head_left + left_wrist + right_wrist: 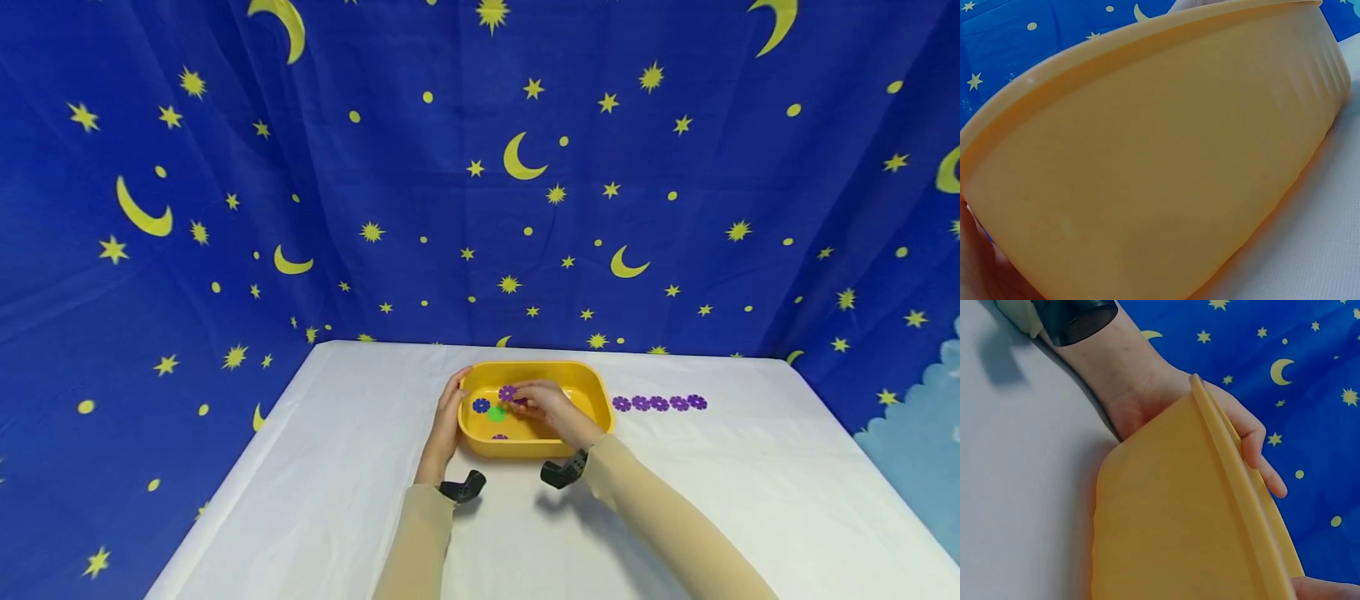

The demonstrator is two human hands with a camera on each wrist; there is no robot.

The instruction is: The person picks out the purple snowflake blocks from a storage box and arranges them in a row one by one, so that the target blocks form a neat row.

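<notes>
A yellow plastic basin (517,448) stands on the white table. My left hand (448,417) grips its left end, and in the right wrist view the left hand's fingers (1250,434) bend over the rim. Inside the basin, my right hand (546,400) pinches a purple flower-shaped disc (507,393) at its fingertips. Below and left of that hand lie a dark blue flower disc (481,406), a green disc (497,414) and another purple disc (499,437), partly hidden by the front wall. The basin's outer wall (1160,150) fills most of the left wrist view.
To the right of the basin, several purple flower discs (659,403) lie in a row on the white tabletop (337,467). A blue cloth (450,167) with yellow moons and stars rises behind and beside the table. Black wrist cameras (564,471) sit on both wrists.
</notes>
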